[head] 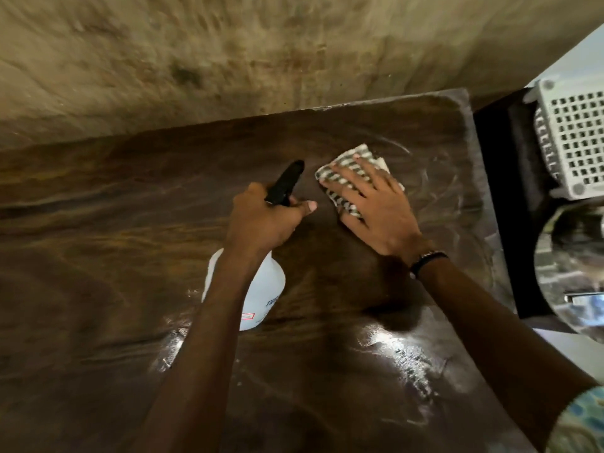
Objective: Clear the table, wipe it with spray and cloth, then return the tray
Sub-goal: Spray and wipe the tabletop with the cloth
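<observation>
A dark brown wooden table (130, 256) fills the view, with wet streaks and glare near its right and front parts. My left hand (264, 220) grips the black trigger head of a white spray bottle (261, 295), held above the table's middle with its nozzle pointing away from me. My right hand (376, 210) lies flat, fingers spread, pressing a folded striped cloth (346, 171) onto the table's far right part. A dark beaded bracelet circles my right wrist.
A rough tan wall (261, 53) runs along the table's far edge. Past the right edge stand a white perforated plastic basket (575, 135) and a round shiny metal object (575, 273) on a lower dark surface.
</observation>
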### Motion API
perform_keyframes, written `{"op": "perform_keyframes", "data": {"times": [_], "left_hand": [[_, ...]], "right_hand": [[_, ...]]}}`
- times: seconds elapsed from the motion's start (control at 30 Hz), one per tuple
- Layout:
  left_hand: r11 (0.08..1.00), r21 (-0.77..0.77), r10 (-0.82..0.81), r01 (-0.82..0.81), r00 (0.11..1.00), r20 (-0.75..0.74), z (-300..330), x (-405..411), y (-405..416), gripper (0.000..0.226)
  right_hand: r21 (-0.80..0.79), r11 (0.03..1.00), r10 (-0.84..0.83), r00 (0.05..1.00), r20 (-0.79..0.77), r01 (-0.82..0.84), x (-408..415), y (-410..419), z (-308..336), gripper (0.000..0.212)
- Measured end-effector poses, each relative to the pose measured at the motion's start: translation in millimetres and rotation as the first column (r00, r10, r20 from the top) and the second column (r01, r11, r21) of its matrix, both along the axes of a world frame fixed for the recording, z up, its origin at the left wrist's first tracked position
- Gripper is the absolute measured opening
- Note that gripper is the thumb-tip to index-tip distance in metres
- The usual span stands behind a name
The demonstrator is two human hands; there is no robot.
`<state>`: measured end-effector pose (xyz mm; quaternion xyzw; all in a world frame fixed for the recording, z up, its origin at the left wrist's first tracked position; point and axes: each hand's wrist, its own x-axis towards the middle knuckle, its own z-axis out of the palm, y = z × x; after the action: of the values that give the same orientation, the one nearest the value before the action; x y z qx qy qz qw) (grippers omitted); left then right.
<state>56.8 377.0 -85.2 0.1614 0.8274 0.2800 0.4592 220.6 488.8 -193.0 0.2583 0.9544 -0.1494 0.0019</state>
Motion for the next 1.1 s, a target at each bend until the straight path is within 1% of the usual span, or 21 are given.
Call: {"op": "perform_keyframes", "data": {"times": [0.07,0.17,0.23,0.33,0.5,0.63,0.73,0.83,0.93,1.03,1.07,1.1], "left_hand": [[0.999,-0.003,-0.046,0.046,0.999,0.000,-1,18,15,0.029],[0.994,-0.007,-0.106,0.106,0.994,0.005,-2,45,37,0.018],[0.991,-0.024,-0.128,0.128,0.992,0.003,-2,60,49,0.025],[0.986,-0.057,-0.157,0.156,0.987,-0.020,-3,77,62,0.039],[0.973,-0.055,-0.226,0.224,0.974,-0.025,-7,86,80,0.042],[0.968,-0.064,-0.248,0.245,0.968,-0.049,-8,89,93,0.051],[0.970,-0.074,-0.234,0.230,0.971,-0.055,-12,88,100,0.054],[0.977,-0.071,-0.207,0.202,0.975,-0.077,-13,83,104,0.056],[0.983,-0.059,-0.178,0.174,0.980,-0.087,-12,79,107,0.061],[0.982,-0.074,-0.178,0.172,0.980,-0.084,-13,77,109,0.063],[0.982,-0.074,-0.179,0.173,0.980,-0.083,-13,75,109,0.061],[0.982,-0.069,-0.179,0.174,0.981,-0.079,-13,73,109,0.058]], "right_hand": [[-0.001,1.000,-0.030,1.000,0.007,0.030,18,7,2,0.056],[-0.005,1.000,-0.025,0.999,0.027,0.025,38,12,-1,0.055],[-0.005,0.998,-0.067,0.997,0.032,0.067,55,13,-2,0.055],[0.007,0.982,-0.191,0.982,0.012,0.191,85,14,2,0.056],[0.010,0.917,-0.399,0.917,0.001,0.399,119,23,4,0.058],[0.021,0.890,-0.456,0.890,0.017,0.456,109,39,1,0.060],[0.050,0.903,-0.427,0.904,0.018,0.426,92,55,-1,0.060],[0.065,0.936,-0.346,0.938,0.014,0.345,63,67,-4,0.059],[0.050,0.983,-0.176,0.984,-0.002,0.176,35,68,-6,0.055],[0.053,0.998,0.025,1.000,-0.016,-0.024,42,63,-8,0.051],[0.062,0.996,0.065,0.998,-0.005,-0.065,53,67,-8,0.052],[0.063,0.996,0.061,0.998,0.008,-0.061,64,72,-7,0.053]]}}
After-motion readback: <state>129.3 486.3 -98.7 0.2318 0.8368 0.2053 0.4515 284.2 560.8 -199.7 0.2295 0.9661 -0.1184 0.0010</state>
